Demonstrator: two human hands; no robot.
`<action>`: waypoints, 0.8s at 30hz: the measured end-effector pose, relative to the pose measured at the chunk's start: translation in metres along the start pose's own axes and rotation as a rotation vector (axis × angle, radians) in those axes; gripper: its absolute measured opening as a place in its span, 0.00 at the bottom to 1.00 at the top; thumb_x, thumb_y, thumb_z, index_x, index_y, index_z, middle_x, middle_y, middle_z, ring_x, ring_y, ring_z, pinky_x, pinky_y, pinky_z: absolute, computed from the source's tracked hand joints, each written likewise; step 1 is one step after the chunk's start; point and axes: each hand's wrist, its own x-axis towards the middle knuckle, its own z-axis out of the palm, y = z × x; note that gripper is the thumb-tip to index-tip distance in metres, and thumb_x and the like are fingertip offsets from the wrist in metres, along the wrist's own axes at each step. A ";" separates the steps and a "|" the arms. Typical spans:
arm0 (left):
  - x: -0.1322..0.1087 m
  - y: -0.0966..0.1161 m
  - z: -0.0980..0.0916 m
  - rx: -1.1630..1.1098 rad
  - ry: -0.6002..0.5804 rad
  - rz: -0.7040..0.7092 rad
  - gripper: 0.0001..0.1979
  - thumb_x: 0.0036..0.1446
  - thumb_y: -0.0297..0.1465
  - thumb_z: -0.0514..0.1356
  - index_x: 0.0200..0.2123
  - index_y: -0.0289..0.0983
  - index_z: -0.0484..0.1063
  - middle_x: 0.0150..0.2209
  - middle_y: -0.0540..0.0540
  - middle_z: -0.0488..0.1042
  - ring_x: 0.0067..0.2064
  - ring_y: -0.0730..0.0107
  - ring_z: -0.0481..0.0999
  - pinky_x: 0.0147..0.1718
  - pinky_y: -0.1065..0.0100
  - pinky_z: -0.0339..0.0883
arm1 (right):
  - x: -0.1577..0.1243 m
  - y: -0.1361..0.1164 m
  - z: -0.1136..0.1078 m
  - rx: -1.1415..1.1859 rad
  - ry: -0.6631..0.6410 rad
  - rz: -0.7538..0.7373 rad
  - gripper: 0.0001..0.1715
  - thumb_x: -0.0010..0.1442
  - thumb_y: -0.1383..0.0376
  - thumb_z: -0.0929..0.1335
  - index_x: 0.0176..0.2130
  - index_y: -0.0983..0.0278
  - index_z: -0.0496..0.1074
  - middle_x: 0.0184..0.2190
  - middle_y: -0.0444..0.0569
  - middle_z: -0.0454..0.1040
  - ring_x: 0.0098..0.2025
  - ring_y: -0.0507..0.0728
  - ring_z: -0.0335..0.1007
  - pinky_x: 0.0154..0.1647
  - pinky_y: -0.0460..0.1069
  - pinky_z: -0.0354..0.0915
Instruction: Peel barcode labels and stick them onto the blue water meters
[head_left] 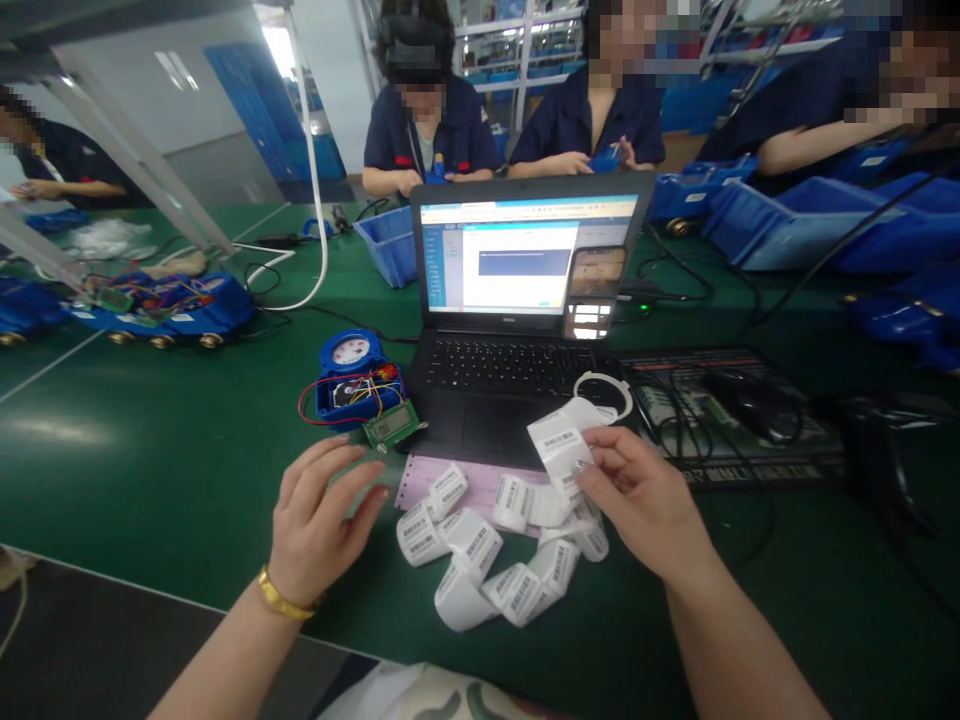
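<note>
Between the thumb and fingers of my right hand [634, 495] is the upper end of a curling strip of white barcode labels [469, 540]. The rest of the strip winds over the green table and partly covers a pink sheet [480, 485]. My left hand [322, 510] hovers left of the strip, fingers bent and apart, with nothing in it. Just beyond those fingers lies a small green circuit board with a display [391, 427]. Wires run from it into an opened blue meter [352, 375] with a round dial.
An open laptop [495, 390] stands ahead, with a phone [596, 290] against its screen and a white ring [604, 395] on its right edge. To the right are a mouse [754, 405] and a black barcode scanner [874, 450]. Blue bins [795, 225] and several co-workers are across the table.
</note>
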 end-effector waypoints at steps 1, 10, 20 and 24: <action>-0.001 0.008 0.000 -0.045 -0.023 -0.010 0.12 0.53 0.24 0.63 0.41 0.34 0.69 0.43 0.40 0.69 0.50 0.55 0.68 0.48 0.58 0.64 | 0.000 0.000 0.000 -0.021 0.015 -0.022 0.13 0.58 0.60 0.67 0.42 0.63 0.67 0.28 0.46 0.74 0.29 0.54 0.71 0.28 0.46 0.68; -0.011 0.052 0.017 -0.333 -0.314 0.052 0.12 0.59 0.22 0.55 0.46 0.35 0.69 0.48 0.43 0.69 0.55 0.58 0.62 0.57 0.56 0.55 | -0.005 -0.009 0.003 -0.208 0.137 -0.391 0.04 0.59 0.68 0.65 0.36 0.62 0.70 0.34 0.46 0.72 0.32 0.53 0.69 0.30 0.45 0.66; 0.018 0.063 0.019 -0.516 -0.009 -0.304 0.08 0.57 0.19 0.56 0.36 0.36 0.71 0.34 0.47 0.69 0.39 0.69 0.68 0.42 0.66 0.62 | -0.011 -0.023 0.038 0.243 -0.471 -0.055 0.19 0.57 0.68 0.66 0.49 0.62 0.65 0.41 0.49 0.73 0.44 0.56 0.70 0.45 0.50 0.66; 0.019 0.062 0.025 -0.505 0.047 -0.434 0.04 0.58 0.22 0.58 0.34 0.36 0.71 0.33 0.47 0.69 0.38 0.70 0.68 0.39 0.68 0.62 | -0.010 -0.022 0.040 0.424 -0.534 -0.023 0.21 0.56 0.68 0.67 0.50 0.62 0.64 0.37 0.47 0.72 0.42 0.55 0.69 0.47 0.51 0.63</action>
